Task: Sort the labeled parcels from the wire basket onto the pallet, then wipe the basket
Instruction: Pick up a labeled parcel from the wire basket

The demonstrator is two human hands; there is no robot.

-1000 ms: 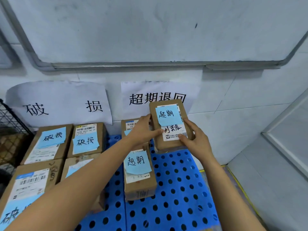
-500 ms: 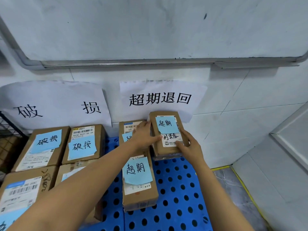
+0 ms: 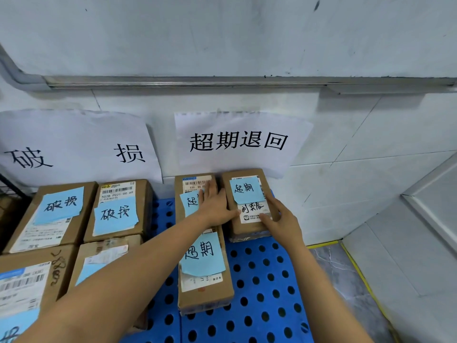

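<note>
At the far left we see a sliver of the wire basket (image 3: pixel 11 191). Beside it, 破损 parcels (image 3: pixel 57 214) sit on the blue perforated pallet (image 3: pixel 262 280). Our left hand (image 3: pixel 214 206) lies flat, fingers straight, on a back parcel (image 3: pixel 195 184). The small 超期 parcel (image 3: pixel 244 230) rests on the pallet against the white tiled wall (image 3: pixel 371 144), and our right hand (image 3: pixel 282 219) grips its near right corner. Yellow tape (image 3: pixel 359 273) edges the grey floor (image 3: pixel 333 268).

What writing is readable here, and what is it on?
"破 损": left wall sign
"超期退回": right wall sign
"破损": left blue notes
"超期": right blue notes
"502B P021-00 69": shipping label
Handwriting on held parcel: unclear.
Other print: too small or blurred.
</note>
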